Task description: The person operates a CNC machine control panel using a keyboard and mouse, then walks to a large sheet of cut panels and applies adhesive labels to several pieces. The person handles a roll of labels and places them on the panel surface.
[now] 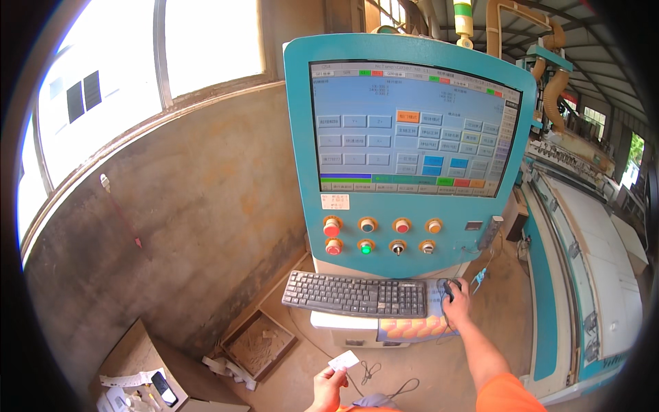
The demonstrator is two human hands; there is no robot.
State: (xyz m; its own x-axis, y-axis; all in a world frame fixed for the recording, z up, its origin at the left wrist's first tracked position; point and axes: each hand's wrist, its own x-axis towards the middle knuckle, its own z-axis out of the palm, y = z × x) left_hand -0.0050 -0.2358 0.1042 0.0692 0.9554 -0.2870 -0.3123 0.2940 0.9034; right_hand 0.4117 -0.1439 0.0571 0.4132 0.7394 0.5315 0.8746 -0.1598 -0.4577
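Note:
My right hand (459,307) rests closed over a black computer mouse (450,285), on a printed mouse pad (417,328) at the right end of the shelf. Low in the middle, my left hand (329,388) pinches a small white paper slip (344,360) between thumb and fingers. A black keyboard (353,294) lies on the shelf, left of the mouse. Above it stands a teal control cabinet (302,137) with a lit screen (412,96) full of blue buttons. Below the screen sit two rows of knobs and push buttons, including a lit green button (366,248).
At right extends a large machine bed (583,240) with teal sides. A stained wall (171,185) with bright windows runs along the left. On the floor lies a shallow wooden tray (292,338) of debris; a phone (164,388) lies on a box at lower left. Cables hang near the shelf.

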